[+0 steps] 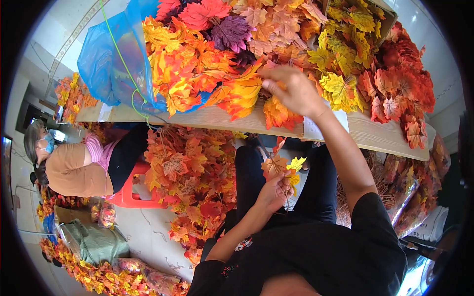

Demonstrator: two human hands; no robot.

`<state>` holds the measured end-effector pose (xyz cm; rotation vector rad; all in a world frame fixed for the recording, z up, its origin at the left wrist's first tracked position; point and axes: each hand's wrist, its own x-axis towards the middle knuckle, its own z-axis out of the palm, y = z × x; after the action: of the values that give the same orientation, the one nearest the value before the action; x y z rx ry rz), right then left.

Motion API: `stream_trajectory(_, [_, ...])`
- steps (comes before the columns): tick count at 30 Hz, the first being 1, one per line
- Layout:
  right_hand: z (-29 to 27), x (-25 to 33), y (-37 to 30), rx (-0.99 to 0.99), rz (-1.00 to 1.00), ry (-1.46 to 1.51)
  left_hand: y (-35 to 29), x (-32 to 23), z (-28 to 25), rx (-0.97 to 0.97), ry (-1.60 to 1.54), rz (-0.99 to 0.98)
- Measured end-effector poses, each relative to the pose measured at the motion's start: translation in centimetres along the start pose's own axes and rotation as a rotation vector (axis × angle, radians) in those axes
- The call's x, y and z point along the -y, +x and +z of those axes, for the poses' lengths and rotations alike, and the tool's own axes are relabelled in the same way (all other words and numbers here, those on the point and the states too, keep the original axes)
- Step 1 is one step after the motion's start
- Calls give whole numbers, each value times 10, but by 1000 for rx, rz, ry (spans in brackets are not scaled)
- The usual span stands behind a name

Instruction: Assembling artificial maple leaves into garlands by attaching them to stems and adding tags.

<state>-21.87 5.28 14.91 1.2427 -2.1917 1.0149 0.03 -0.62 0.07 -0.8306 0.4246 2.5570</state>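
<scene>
Down near my lap, my left hand (274, 191) is closed round the stems of a small bunch of artificial maple leaves. A tan-orange leaf (274, 166) and a yellow leaf (296, 164) stick up from it. Over the table, my right hand (296, 90) pinches the edge of an orange-yellow artificial leaf (248, 88), its fingers slightly blurred. That leaf lies at the front of an orange leaf pile (177, 66). Below the right wrist, a white paper (326, 123) lies at the table's edge.
Yellow leaves (340, 89), red leaves (402, 79) and a blue plastic bag (111, 61) crowd the wooden table (207, 117). A leaf garland (192, 172) hangs below its edge, left of my legs. Further left, a masked person (74, 167) sits on a red stool (138, 190).
</scene>
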Motion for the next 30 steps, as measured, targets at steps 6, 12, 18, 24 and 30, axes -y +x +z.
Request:
stream_trajectory(6, [-30, -76, 33, 69, 484, -122, 7, -5, 7, 42, 41, 59])
stream_trajectory(12, [15, -104, 49, 133, 627, -280, 11, -3, 7, 42, 23, 29])
stream_trajectory(18, [3, -107, 69, -82, 787, -63, 7, -5, 0, 30, 27, 101])
stream_trajectory(24, [-16, -115, 80, -132, 822, 477, 8, -2, 9, 19, 38, 107])
stream_trajectory(30, [-86, -38, 14, -177, 471, -47, 16, -12, 15, 11, 104, 212])
